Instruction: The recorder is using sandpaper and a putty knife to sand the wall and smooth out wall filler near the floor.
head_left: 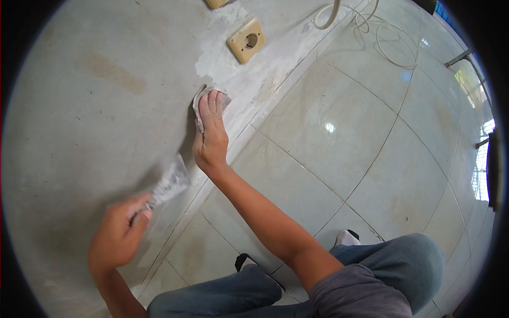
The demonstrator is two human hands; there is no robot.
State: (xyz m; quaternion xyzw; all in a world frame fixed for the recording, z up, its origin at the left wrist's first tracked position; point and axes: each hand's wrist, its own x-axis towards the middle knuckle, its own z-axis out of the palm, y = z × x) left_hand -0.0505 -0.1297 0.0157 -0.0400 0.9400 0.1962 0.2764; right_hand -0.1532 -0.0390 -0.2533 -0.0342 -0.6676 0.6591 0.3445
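Observation:
My left hand (119,233) is closed round the handle of a putty knife (172,177), whose wide blade is smeared with white and blurred by motion. The blade points up and to the right, close to the wall (63,132). Higher up, my right hand (212,132) presses a crumpled, dusty greyish-white rag (226,99) against the wall, its fingers lying over it; part of the rag is hidden beneath them. A whitish patch of filler (212,61) on the wall runs beside a cream power socket (246,41) above the rag.
Another cream fitting (216,2) is cut off at the top edge. White cable (397,47) lies in loops on the tiled floor (318,148) at the far right. My bent knees in jeans (413,265) are at the bottom. A low tile skirting (246,135) follows the wall's foot.

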